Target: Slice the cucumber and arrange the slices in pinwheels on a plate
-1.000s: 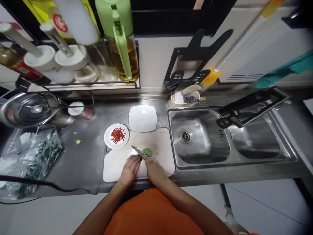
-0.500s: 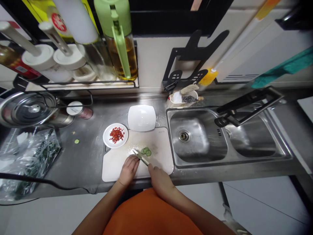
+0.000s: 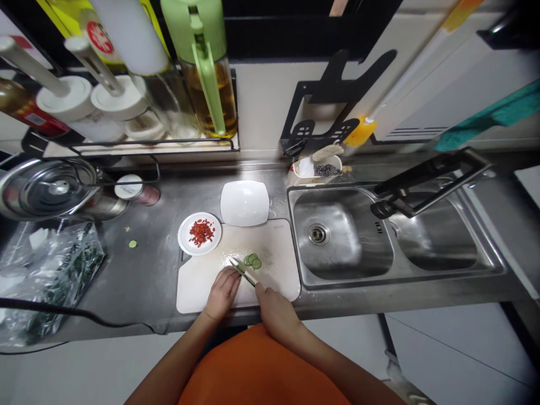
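Observation:
My right hand (image 3: 276, 310) is closed around the handle of a kitchen knife (image 3: 249, 277), whose blade points up and left over the white cutting board (image 3: 196, 289). Beside the blade, my left hand (image 3: 222, 293) rests on the board with its fingers curled down over a cucumber, which they almost wholly hide. Several thin cucumber slices (image 3: 253, 261) lie just beyond the knife, overlapping one another. A round white plate (image 3: 183, 243) of small red dried berries overlaps the board's upper left corner. Touching the board's far edge is a white rectangular bowl (image 3: 244, 203).
At the right is a double steel sink (image 3: 341, 242) with a black faucet (image 3: 426, 183). On the left are a plastic bag of greens (image 3: 63, 281), a steel pot (image 3: 54, 188), a small jar (image 3: 137, 190) and a cucumber end (image 3: 133, 244). A rack above holds an oil bottle (image 3: 206, 84).

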The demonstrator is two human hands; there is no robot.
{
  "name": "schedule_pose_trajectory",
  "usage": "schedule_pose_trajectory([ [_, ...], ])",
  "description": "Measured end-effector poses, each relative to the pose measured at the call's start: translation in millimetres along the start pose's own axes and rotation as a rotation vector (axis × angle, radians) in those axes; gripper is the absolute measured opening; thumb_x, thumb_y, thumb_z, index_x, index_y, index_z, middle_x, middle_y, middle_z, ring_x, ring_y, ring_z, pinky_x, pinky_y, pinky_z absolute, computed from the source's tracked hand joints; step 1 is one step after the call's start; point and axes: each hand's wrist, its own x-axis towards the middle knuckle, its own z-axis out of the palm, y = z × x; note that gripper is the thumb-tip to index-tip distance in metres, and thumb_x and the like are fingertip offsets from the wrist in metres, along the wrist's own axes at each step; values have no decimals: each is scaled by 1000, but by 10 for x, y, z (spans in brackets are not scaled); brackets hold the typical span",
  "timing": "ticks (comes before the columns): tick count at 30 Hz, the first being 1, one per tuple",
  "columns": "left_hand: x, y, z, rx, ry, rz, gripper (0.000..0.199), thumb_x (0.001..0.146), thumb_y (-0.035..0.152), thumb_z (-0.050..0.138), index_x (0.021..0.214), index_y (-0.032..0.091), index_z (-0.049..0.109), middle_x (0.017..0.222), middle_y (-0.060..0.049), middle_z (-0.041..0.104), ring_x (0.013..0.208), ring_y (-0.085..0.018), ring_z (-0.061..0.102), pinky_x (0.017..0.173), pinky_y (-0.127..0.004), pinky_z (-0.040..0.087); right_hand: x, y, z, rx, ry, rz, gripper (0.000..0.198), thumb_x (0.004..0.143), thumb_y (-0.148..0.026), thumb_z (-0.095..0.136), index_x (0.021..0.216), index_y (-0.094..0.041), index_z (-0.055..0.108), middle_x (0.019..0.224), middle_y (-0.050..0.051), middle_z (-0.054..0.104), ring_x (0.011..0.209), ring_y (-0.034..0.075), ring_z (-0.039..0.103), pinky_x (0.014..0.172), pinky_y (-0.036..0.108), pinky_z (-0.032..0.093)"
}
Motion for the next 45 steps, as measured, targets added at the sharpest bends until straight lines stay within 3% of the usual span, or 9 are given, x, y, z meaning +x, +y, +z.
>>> schedule_pose_trajectory([
  [18,26,9,-17,-17,1,4,21,90,17,48,106,16,61,101,-9,65,103,-19,59,95,-42,49,163,-34,38,-5,49,-31,37,89,-2,26,114,-13,51,94,15,66,88,23,66,69,29,48],
  [34,9,-7,9,-10,18,27,23,89,17,49,109,16,60,102,-9,65,102,-20,59,95,-42,50,480,0,252,72,96,-69,42,88,-3,26,122,-14,49,94,13,68,89,22,65,71,27,45],
  [45,-115,88,-105,111,-124,-89,35,90,22,45,125,20,52,120,-12,56,113,-23,53,96,-42,48,415,154,209,14,129,-43,48,87,-4,29,132,-16,42,95,12,66,89,21,64,69,26,45],
])
